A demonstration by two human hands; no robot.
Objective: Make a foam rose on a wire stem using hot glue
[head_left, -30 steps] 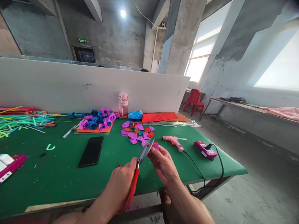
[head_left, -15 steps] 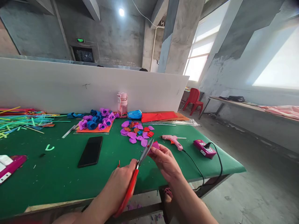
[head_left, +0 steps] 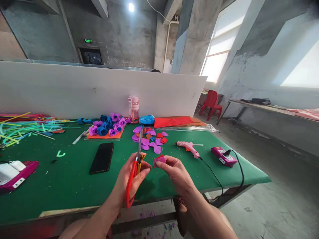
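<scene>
My left hand (head_left: pixel 133 176) is closed around red-handled scissors (head_left: pixel 130 186), their blades pointing up and away from me. A small yellow-brown piece shows beside the blades at my fingers; its kind is unclear. My right hand (head_left: pixel 175 171) pinches a small purple and red paper petal (head_left: pixel 159 160) between thumb and fingers, just right of my left fingertips and apart from the blades. Beyond my hands lies a loose spread of cut petals (head_left: pixel 145 141) in purple, red, brown and blue. Rolled purple and blue flowers (head_left: pixel 102 131) rest on an orange sheet behind to the left.
A black phone (head_left: pixel 101 158) lies left of my hands. Right are a pink glue gun (head_left: pixel 188 147) and a magenta power strip (head_left: pixel 224 156) with a trailing cable. A pink bottle (head_left: pixel 134 109), blue pouch (head_left: pixel 147 119) and red sheets (head_left: pixel 173 122) line the white partition (head_left: pixel 99 89).
The scissors have come away from the petal and turned upright in my left hand, which has moved slightly up. My right hand still pinches the petal, now a little lower. The view has shifted slightly.
</scene>
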